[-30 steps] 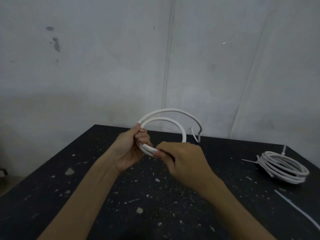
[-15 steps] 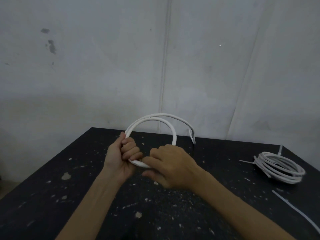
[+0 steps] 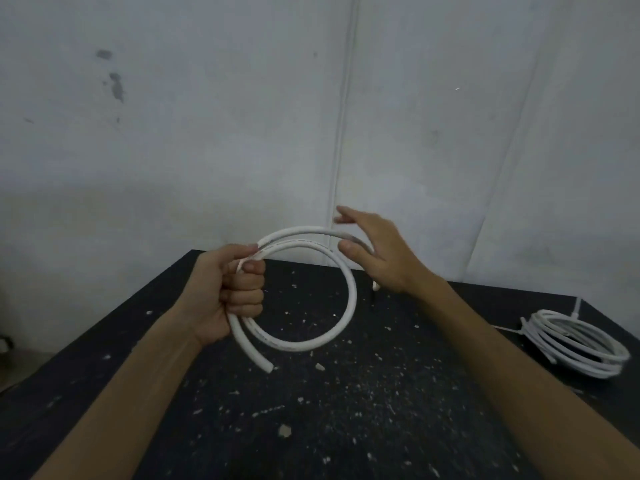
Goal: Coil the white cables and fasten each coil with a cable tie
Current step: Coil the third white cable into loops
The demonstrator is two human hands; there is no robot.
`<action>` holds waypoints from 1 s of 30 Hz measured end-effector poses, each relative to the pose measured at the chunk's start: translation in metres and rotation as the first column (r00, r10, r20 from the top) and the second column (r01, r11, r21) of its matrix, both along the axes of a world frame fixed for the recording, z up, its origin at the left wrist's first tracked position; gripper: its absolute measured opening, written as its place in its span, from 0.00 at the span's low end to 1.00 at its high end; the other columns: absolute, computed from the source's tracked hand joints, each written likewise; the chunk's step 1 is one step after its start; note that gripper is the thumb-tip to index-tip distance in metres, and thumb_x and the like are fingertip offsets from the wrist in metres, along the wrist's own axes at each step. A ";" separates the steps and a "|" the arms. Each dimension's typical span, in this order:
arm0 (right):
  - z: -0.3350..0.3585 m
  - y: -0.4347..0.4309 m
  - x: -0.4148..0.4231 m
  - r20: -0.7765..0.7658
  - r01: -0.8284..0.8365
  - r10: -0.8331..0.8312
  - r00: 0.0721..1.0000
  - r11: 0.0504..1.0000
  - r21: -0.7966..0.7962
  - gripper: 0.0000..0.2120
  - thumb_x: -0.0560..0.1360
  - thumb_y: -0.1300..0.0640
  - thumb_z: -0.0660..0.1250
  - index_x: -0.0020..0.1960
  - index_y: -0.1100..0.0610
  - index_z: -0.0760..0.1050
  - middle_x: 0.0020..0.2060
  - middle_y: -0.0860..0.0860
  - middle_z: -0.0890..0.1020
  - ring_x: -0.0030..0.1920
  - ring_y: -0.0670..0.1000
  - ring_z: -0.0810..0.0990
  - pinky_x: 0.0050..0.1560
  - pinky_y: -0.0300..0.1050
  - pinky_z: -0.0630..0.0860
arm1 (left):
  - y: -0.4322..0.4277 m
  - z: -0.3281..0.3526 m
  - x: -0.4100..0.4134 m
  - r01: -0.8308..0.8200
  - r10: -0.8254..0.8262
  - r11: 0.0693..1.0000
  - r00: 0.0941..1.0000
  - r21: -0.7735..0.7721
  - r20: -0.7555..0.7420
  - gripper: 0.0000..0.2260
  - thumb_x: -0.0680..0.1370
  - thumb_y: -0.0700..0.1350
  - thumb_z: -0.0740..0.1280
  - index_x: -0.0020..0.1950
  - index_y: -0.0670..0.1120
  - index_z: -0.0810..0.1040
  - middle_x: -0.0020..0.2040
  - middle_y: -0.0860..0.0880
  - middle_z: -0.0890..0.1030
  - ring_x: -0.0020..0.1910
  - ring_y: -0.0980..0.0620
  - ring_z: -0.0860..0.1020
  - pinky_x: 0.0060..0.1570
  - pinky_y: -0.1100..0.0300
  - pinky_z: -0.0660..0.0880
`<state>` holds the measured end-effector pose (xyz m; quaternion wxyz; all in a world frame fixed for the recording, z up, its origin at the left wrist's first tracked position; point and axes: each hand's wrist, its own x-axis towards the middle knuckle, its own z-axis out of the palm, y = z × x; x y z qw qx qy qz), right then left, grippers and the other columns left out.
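Cable [image 3: 346, 306] is white, thick, held up in the air above the tabletop [image 3: 346, 410], forming roughly one and a half loops. Order by size: tabletop first, dark, speckled with pale chips; it carries everything else. No containers in view, nothing to report inside anything.

Coil [image 3: 575, 344], finished, lies flat on the tabletop to the right of the cable, well apart from it, several turns, with a tie [image 3: 512, 330] sticking out on its near-left side and another tail up at its back.

Left hand [image 3: 228, 292] is fisted around the cable's left side where the two turns overlap, thumb on top, fingers curled tight. One cut end [image 3: 266, 368] pokes out below the fist, pointing down-right toward the tabletop. Right hand [image 3: 377, 254] is spread, fingers apart, at the cable's top right; thumb looks to be just touching or just beside the outer turn, not gripping. The other cable end runs behind that hand, mostly hidden.

Handling judgement: cable looks stiff and springy, holds a round curve on its own, light, smooth jacket so a bit slippery; likely to spring open if the fist loosens. Best hold is at the overlap, where the left hand already is; the tie should go right beside that spot. This cable has no tie on it yet.
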<state>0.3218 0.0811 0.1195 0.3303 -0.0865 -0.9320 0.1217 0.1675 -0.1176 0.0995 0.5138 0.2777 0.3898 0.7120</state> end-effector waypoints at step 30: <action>-0.025 -0.059 -0.020 -0.490 -0.452 0.024 0.872 0.425 -0.784 0.19 0.80 0.56 0.58 0.31 0.58 0.67 0.21 0.48 0.62 0.22 0.46 0.58 0.24 0.37 0.57 | 0.015 0.018 -0.015 -0.454 0.447 0.884 0.891 0.109 0.084 0.16 0.78 0.49 0.62 0.32 0.49 0.65 0.18 0.56 0.58 0.16 0.60 0.55 0.15 0.69 0.55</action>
